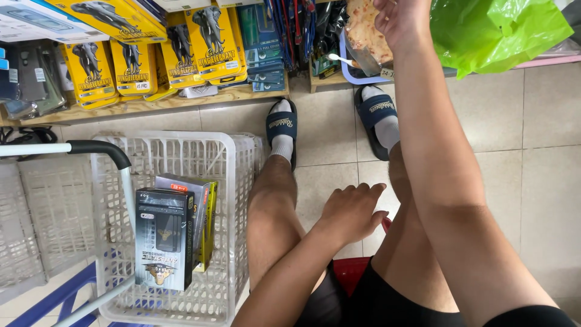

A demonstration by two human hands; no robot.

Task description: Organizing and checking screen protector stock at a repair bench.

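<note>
Flatbread (pixel 365 27) just left of raised right hand (pixel 400 19), touching

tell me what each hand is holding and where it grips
The left hand holds nothing; it rests open between the knees. The right hand reaches up to the shelf; whether it grips anything cannot be told.

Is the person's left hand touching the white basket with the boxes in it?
Apart. The head view shows the left hand resting by the knee, with a bare leg between it and the white basket.
</note>
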